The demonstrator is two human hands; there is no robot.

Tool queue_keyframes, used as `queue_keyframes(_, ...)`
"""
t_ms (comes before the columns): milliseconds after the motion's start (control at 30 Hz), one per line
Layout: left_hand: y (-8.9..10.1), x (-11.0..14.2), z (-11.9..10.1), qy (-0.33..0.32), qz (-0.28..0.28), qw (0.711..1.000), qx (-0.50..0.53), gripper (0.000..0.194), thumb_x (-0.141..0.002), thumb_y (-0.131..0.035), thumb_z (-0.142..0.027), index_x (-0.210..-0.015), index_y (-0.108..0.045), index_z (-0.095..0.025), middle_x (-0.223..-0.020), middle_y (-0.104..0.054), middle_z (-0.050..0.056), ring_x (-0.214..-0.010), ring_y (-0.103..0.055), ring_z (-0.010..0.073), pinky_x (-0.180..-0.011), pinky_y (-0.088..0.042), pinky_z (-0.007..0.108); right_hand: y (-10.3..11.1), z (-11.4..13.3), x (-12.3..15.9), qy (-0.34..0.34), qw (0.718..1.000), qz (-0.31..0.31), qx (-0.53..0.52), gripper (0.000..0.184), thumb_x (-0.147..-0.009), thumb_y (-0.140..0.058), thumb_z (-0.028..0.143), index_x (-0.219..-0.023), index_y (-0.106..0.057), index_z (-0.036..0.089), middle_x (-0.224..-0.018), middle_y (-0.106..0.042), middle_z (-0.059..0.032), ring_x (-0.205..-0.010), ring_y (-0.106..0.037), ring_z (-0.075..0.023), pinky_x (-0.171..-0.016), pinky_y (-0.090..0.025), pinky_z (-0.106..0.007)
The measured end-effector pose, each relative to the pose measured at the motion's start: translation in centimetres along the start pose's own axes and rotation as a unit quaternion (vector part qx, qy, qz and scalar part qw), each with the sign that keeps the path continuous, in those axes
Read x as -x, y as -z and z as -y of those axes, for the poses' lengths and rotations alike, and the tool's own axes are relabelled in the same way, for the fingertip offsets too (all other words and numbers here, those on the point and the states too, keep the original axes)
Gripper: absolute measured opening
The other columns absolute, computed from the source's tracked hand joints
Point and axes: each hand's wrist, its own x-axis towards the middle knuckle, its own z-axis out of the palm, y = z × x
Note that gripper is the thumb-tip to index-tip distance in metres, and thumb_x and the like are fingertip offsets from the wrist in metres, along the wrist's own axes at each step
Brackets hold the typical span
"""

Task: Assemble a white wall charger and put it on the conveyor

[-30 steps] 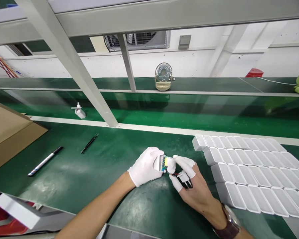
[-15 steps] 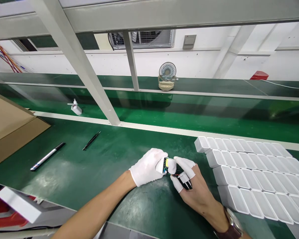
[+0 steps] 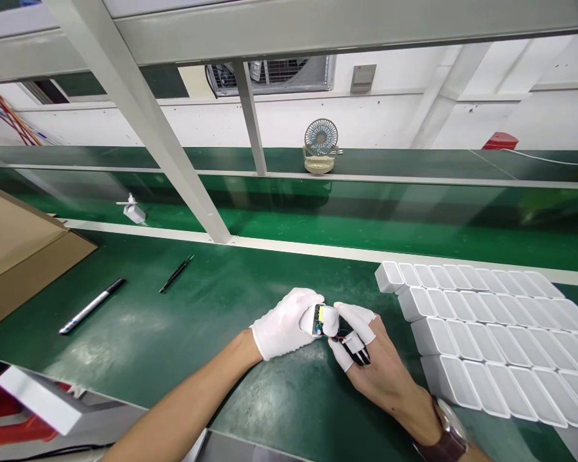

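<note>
Left to right: 1 cardboard box (image 3: 14, 256) at the left edge, 1 marker pen (image 3: 92, 305) and 1 pair of black tweezers (image 3: 176, 274) lying on the green bench mat (image 3: 183, 333), 1 small white plug part (image 3: 132, 211) on the belt behind. Then the hands – left hand (image 3: 284, 323) in a full white glove, fingers curled tight around 1 small white casing with a circuit board (image 3: 319, 320) showing at its open end. Right hand (image 3: 373, 359), finger cots on, thumb and forefinger pinch that end, with black parts tucked under the other fingers. It's held just above the mat, centre. Far right – 4 rows of empty white shells (image 3: 481, 333), open tops up, too many to count. 1 desk fan (image 3: 320, 145) stands on the back shelf by a white wall.
</note>
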Motion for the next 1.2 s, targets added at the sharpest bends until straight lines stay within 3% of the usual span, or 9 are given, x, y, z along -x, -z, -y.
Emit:
queue_keyframes(367, 0.15, 0.07, 0.08, 0.006, 0.012, 1.000, 0.005, 0.066, -0.077, -0.079, -0.029, -0.132, -0.045, -0.019, -0.112, -0.062, 0.013, -0.103, -0.064, 0.0258, -0.087, -0.059, 0.043, 0.05, 0.10, -0.09, 0.001, 1.000, -0.004, -0.001, 0.066, -0.089, -0.060, 0.011, -0.150, -0.036, 0.021, -0.131, -0.057, -0.0137, -0.120, -0.055, -0.0289, -0.098, -0.053, -0.050)
queue_keyframes(700, 0.15, 0.15, 0.16, 0.016, 0.014, 0.999, 0.024, 0.063, -0.077, -0.078, -0.026, -0.131, -0.045, -0.021, -0.113, -0.061, 0.014, -0.104, -0.063, 0.0259, -0.086, -0.058, 0.044, -0.07, -0.10, 0.15, -0.001, 1.000, 0.000, -0.009, 0.068, -0.088, -0.060, 0.007, -0.150, -0.036, 0.020, -0.137, -0.054, -0.0149, -0.125, -0.052, -0.0281, -0.099, -0.052, -0.047)
queue_keyframes(1200, 0.15, -0.12, -0.18, 0.025, 0.007, 1.000, 0.003, 0.058, -0.079, -0.077, -0.026, -0.130, -0.048, -0.020, -0.114, -0.063, 0.014, -0.104, -0.064, 0.0253, -0.087, -0.058, 0.043, 0.06, 0.01, -0.07, 0.000, 1.000, -0.006, 0.006, 0.066, -0.089, -0.058, 0.010, -0.150, -0.035, 0.023, -0.137, -0.056, -0.0146, -0.124, -0.054, -0.0300, -0.098, -0.052, -0.052)
